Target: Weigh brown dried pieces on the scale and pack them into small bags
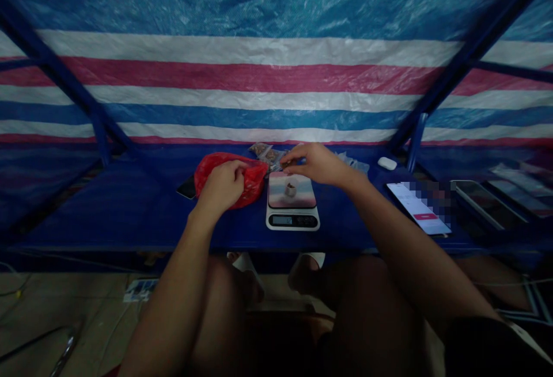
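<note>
Left hand [222, 184], arm bent, fingers clenched on the red bag [254, 180] lying on the blue worktop [142, 210]. Right hand [315, 163] reaches over the scale [292, 211], fingers pinching a small bit [287, 164], too small to identify, above the cup [291, 189].

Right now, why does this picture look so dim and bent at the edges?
Head view: light is weak, brightest on the striped tarp centre; its stripes bend near the edges, likely wide-lens distortion; corners smear; the red plastic bag and kitchen scale look fairly sharp; the phone screen is partly pixelated.
</note>
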{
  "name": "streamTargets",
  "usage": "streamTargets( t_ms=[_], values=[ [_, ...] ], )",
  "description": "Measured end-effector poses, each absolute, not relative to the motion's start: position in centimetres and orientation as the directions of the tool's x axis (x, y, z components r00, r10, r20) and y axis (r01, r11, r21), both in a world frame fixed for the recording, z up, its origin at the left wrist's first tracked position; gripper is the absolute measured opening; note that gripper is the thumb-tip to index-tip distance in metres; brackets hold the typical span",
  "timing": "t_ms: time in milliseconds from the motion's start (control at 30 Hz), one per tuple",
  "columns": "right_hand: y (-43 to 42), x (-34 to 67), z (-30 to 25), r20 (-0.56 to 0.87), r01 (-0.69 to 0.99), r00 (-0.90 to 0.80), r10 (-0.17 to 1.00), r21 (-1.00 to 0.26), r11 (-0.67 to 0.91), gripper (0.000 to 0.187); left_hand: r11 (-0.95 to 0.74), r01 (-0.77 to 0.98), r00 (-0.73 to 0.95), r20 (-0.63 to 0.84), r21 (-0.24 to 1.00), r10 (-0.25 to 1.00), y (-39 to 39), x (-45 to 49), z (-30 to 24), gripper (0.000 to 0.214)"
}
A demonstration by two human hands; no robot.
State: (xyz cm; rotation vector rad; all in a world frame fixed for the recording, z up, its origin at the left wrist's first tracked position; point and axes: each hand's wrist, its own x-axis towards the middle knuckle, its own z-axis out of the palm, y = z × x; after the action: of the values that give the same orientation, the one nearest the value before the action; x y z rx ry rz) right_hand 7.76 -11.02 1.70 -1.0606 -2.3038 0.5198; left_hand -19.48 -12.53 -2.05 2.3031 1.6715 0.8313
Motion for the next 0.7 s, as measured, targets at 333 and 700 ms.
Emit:
streamTargets(
  t_ms=[333,700],
  values=[
    [-12.2,8.7,0.6,0.270,0.577,-0.600,0.753,-0.506,0.641,0.018,-0.484,0.716,0.288,0.418,0.503,0.862,-13.3,-16.6,-1.7,0.033],
    [-12.5,9.0,0.6,0.217,0.564,-0.634,0.742,-0.526,0.636,0.030,-0.560,0.722,0.413,0.396,0.406,0.820,-13.4,-15.9,-2.1,0.029]
  ],
)
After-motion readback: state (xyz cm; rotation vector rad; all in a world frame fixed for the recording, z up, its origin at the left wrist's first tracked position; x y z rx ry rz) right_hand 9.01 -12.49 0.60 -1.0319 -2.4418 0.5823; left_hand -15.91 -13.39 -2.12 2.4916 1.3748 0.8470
